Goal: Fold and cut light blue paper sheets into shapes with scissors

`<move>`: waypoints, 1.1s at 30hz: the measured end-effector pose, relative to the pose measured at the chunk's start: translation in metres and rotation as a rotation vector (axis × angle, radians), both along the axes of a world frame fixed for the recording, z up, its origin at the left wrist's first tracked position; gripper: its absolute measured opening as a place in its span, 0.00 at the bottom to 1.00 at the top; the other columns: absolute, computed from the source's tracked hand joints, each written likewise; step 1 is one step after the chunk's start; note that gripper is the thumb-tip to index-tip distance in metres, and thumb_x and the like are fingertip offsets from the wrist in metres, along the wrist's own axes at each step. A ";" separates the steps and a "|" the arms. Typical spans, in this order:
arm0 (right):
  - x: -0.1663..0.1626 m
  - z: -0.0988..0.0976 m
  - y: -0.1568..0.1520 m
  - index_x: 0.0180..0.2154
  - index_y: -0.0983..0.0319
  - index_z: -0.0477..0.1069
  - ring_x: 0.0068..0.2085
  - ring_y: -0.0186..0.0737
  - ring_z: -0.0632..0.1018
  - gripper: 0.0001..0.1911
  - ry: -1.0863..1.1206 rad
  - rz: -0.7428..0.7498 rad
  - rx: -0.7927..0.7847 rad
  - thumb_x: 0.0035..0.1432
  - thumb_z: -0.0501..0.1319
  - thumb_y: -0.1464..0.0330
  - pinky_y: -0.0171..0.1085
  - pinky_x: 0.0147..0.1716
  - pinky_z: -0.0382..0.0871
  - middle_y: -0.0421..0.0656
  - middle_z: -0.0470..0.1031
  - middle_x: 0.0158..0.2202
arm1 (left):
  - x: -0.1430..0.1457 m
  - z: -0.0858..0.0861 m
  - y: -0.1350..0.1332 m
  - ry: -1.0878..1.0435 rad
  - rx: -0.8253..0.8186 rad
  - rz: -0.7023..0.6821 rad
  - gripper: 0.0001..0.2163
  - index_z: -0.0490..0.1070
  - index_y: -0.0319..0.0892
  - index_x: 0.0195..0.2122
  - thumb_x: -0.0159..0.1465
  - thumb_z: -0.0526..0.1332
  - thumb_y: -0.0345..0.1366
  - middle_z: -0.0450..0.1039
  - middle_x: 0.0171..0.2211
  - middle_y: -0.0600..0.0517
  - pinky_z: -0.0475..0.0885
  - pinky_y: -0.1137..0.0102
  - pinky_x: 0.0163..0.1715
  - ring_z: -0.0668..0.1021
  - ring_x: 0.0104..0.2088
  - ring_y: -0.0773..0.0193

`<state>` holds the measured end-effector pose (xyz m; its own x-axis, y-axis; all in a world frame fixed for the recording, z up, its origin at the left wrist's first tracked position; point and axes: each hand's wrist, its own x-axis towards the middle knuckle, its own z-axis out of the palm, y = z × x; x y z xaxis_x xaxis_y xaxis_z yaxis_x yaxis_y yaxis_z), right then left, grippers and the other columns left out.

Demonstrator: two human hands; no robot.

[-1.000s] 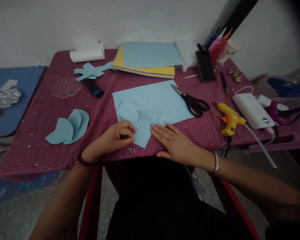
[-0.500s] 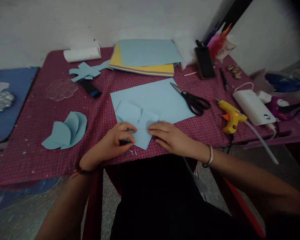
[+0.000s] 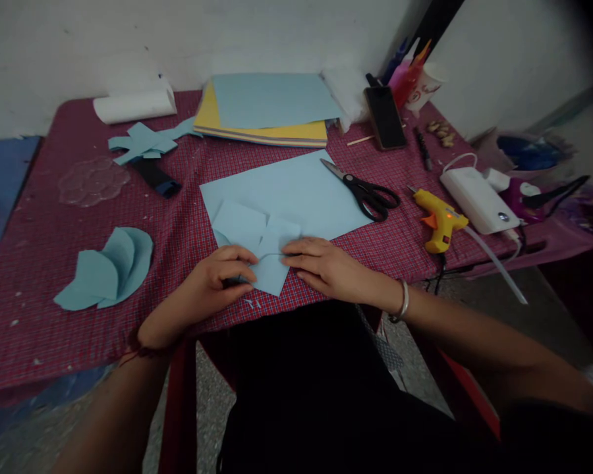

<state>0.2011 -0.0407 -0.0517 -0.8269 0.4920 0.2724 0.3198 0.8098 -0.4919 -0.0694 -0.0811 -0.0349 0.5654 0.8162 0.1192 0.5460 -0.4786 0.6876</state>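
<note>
Near the table's front edge, a folded piece of light blue paper point(image 3: 271, 275) lies between my hands. My left hand point(image 3: 216, 279) pinches its left side with curled fingers. From the right, my right hand point(image 3: 330, 268) grips the piece's other edge, fingers close together and the thumb hidden. Just beyond my fingertips, loose blue paper pieces point(image 3: 240, 222) rest on a large light blue sheet point(image 3: 281, 176). Black-handled scissors point(image 3: 363, 191) lie across that sheet's right end, blades partly apart.
A yellow glue gun point(image 3: 439, 217) with its orange light on lies right, beside a white power box point(image 3: 479, 199). Cut blue petal shapes point(image 3: 111, 266) sit left. Behind are a paper stack point(image 3: 271, 99), a phone point(image 3: 385, 117) and a white roll point(image 3: 136, 105).
The whole view has shifted, so the table's things appear farther left. My hands keep nearly the same hold on the folded paper.
</note>
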 end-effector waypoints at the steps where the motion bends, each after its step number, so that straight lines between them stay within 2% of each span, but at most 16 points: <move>1: 0.000 0.000 0.000 0.53 0.64 0.70 0.56 0.45 0.69 0.17 -0.001 -0.002 -0.001 0.64 0.55 0.72 0.49 0.56 0.63 0.50 0.70 0.55 | 0.000 0.000 0.000 -0.010 -0.002 0.009 0.03 0.74 0.44 0.34 0.60 0.62 0.30 0.71 0.44 0.50 0.71 0.66 0.45 0.74 0.45 0.63; 20: 0.001 0.000 0.000 0.53 0.64 0.70 0.56 0.44 0.69 0.17 -0.011 0.016 0.033 0.63 0.55 0.73 0.49 0.56 0.63 0.50 0.71 0.54 | 0.001 0.000 0.001 -0.023 -0.027 -0.005 0.05 0.77 0.44 0.29 0.61 0.62 0.31 0.72 0.42 0.50 0.71 0.65 0.43 0.74 0.43 0.62; 26: 0.001 0.000 0.000 0.53 0.63 0.70 0.57 0.44 0.69 0.16 -0.036 0.011 0.064 0.65 0.53 0.71 0.49 0.57 0.62 0.49 0.71 0.54 | 0.000 -0.002 0.002 -0.021 -0.007 -0.013 0.05 0.76 0.44 0.29 0.61 0.62 0.31 0.71 0.42 0.50 0.70 0.67 0.43 0.74 0.42 0.63; 30: 0.000 0.007 -0.007 0.53 0.63 0.70 0.61 0.47 0.65 0.17 -0.117 -0.024 0.127 0.65 0.54 0.70 0.52 0.61 0.55 0.49 0.68 0.58 | 0.000 -0.001 0.003 -0.010 0.004 -0.036 0.05 0.76 0.44 0.30 0.61 0.61 0.31 0.71 0.42 0.50 0.70 0.66 0.44 0.74 0.43 0.63; 33: 0.000 0.011 -0.017 0.54 0.60 0.69 0.62 0.47 0.62 0.17 -0.176 0.029 0.154 0.64 0.55 0.68 0.55 0.63 0.49 0.46 0.68 0.59 | 0.001 0.000 0.003 -0.009 -0.012 -0.049 0.05 0.76 0.44 0.30 0.61 0.61 0.30 0.71 0.41 0.50 0.70 0.66 0.44 0.74 0.43 0.63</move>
<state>0.2012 -0.0579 -0.0408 -0.8812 0.4315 0.1930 0.3654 0.8808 -0.3010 -0.0685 -0.0779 -0.0345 0.6036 0.7890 0.1149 0.5162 -0.4965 0.6979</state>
